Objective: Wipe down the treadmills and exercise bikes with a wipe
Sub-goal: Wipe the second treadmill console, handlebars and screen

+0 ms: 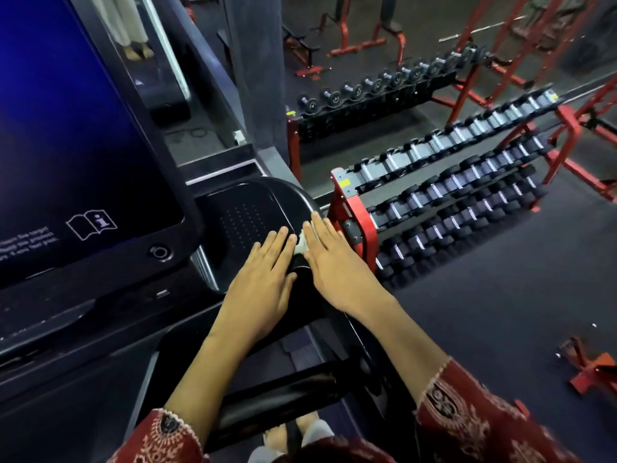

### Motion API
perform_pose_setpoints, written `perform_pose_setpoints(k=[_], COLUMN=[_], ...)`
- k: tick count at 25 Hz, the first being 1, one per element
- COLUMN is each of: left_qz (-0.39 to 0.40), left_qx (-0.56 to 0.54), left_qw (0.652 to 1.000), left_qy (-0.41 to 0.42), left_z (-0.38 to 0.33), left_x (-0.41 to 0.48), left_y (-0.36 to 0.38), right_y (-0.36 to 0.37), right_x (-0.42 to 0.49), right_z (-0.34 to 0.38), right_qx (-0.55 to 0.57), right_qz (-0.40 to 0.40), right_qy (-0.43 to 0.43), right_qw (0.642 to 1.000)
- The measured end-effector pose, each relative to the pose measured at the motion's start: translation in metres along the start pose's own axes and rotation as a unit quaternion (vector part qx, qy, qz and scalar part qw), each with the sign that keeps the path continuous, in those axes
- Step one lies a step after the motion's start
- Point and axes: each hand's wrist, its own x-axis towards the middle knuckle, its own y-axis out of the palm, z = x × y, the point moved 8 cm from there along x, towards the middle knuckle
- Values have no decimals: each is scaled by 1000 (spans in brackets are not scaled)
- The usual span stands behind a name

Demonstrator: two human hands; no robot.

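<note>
At the far left, the treadmill (100, 329) shows its big blue screen (60, 128). Nothing in view tells whether the glass has been wiped.

Just right of the screen is the black side tray (240, 208), where the work is going on. The left hand (263, 272) lies flat on the tray's near edge, its fingers (283, 235) straight, close together and holding nothing. The white wipe (302, 243) shows as a small crumpled patch between the two hands, on the tray's rim. It seems pinned under the inner edge of the right hand (334, 262), but how much of it is covered cannot be told. The right hand is also flat, its straight fingers pressing down on the rim.

This looks like the middle of one machine's wipe-down. The tray is being done, the black handrail (287, 399) below probably comes next, and no exercise bikes are in sight.

To the right stand the red dumbbell racks (450, 182).
</note>
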Motion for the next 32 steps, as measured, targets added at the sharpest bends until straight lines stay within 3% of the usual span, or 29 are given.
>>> perform_pose_setpoints(k=[6, 11, 14, 17, 22, 24, 27, 29, 32], left_qz=[-17, -1, 27, 15, -30, -54, -78, -92, -113], left_qx=[4, 39, 62, 87, 140, 142, 118, 89, 68], left_qw=[1000, 999, 997, 995, 988, 987, 990, 991, 990], left_qy=[-15, -16, -28, -42, -54, -46, -26, -33, -42], left_z=[-4, -10, -7, -4, 2, 10, 16, 18, 19], left_x=[-18, -61, -99, -143, -211, -224, -238, -242, -244], left_y=[-6, -12, -17, -33, -68, -76, -76, -75, -76], right_y=[16, 9, -2, 25, 46, 46, 50, 53, 42], right_x=[-31, -71, -103, -148, -148, -134, -136, -152, -175], right_z=[4, 12, 42, 81, 115, 158, 192, 167, 92], right_qx=[21, 146, 233, 169, 138, 146, 157, 124, 150], right_qz=[4, 81, 65, 74, -23, -72, -81, -101, -165], right_qy=[-95, -53, -48, -127, -74, -121, -200, -219, -120], right_qw=[995, 984, 969, 975, 987, 979, 964, 963, 967])
